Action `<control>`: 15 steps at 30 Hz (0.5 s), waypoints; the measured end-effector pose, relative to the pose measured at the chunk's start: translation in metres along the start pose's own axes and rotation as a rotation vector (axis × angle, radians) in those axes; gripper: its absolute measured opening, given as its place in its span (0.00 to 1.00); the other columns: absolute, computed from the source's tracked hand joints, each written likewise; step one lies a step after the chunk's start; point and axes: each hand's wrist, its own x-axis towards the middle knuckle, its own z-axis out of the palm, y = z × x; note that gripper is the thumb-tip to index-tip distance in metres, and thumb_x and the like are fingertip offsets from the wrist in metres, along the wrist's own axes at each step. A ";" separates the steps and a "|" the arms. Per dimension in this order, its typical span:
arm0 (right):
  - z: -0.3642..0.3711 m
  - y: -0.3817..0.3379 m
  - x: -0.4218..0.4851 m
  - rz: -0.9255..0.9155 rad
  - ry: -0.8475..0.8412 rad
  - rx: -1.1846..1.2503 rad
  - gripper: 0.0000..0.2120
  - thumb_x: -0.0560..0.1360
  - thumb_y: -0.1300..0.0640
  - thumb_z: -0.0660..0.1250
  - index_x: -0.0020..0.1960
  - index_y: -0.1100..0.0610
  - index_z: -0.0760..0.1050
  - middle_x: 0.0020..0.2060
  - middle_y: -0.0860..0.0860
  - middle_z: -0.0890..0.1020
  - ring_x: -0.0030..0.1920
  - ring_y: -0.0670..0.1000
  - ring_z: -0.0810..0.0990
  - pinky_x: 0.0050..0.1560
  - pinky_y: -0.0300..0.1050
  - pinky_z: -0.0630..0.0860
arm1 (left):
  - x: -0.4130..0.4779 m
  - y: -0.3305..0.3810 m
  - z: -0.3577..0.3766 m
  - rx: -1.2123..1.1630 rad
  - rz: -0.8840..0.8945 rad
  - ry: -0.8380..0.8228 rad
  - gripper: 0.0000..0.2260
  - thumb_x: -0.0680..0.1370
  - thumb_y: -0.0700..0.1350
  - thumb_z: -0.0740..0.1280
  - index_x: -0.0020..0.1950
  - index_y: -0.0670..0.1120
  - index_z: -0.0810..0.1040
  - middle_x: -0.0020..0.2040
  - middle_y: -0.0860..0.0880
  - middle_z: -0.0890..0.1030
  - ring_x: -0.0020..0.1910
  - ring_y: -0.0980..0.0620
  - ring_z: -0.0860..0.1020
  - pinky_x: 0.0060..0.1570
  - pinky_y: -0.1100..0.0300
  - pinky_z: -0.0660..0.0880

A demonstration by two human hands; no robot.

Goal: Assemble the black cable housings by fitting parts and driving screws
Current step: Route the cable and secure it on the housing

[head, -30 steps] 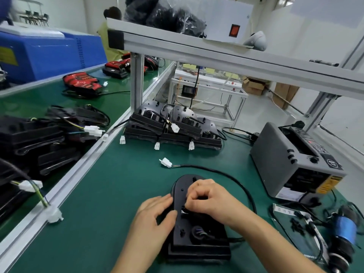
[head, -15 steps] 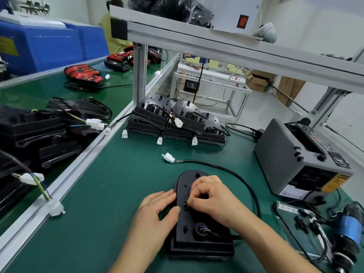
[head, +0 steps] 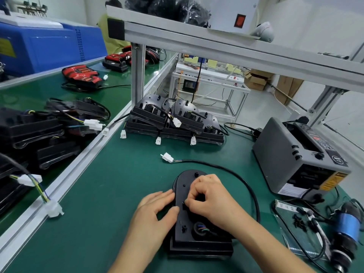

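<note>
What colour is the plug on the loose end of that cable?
White plug, clearest in the head view.

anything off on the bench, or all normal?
Nothing damaged or spilled. Both hands, left and right, rest on the black housing, which lies flat. Its white connector lies loose on the mat. Small black screws are scattered on a sheet beside the screwdriver.

No legible text on any label.
</note>
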 end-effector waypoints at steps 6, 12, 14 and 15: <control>0.003 0.000 -0.001 -0.036 0.028 -0.067 0.13 0.71 0.54 0.69 0.31 0.45 0.69 0.43 0.42 0.76 0.56 0.42 0.66 0.58 0.35 0.65 | 0.000 0.001 0.000 -0.008 -0.008 -0.001 0.16 0.73 0.43 0.71 0.60 0.55 0.79 0.57 0.67 0.75 0.66 0.63 0.67 0.67 0.65 0.61; 0.002 -0.004 0.000 -0.043 0.024 -0.134 0.10 0.71 0.53 0.69 0.33 0.47 0.70 0.43 0.43 0.76 0.56 0.45 0.66 0.59 0.39 0.66 | -0.001 0.004 0.000 -0.005 -0.026 0.010 0.16 0.73 0.41 0.71 0.60 0.51 0.80 0.56 0.65 0.76 0.65 0.62 0.68 0.67 0.65 0.62; 0.002 -0.006 0.000 -0.053 0.024 -0.178 0.09 0.71 0.53 0.68 0.34 0.48 0.70 0.43 0.43 0.75 0.56 0.46 0.66 0.59 0.41 0.66 | -0.001 0.005 0.000 -0.014 -0.037 0.007 0.16 0.73 0.40 0.71 0.60 0.51 0.80 0.58 0.62 0.77 0.65 0.61 0.69 0.68 0.63 0.62; 0.003 -0.007 0.000 -0.056 0.026 -0.196 0.09 0.71 0.53 0.68 0.34 0.48 0.70 0.43 0.43 0.75 0.56 0.46 0.66 0.60 0.42 0.66 | -0.001 0.005 0.000 -0.017 -0.040 0.005 0.16 0.73 0.40 0.71 0.61 0.51 0.80 0.58 0.61 0.77 0.65 0.60 0.68 0.69 0.62 0.63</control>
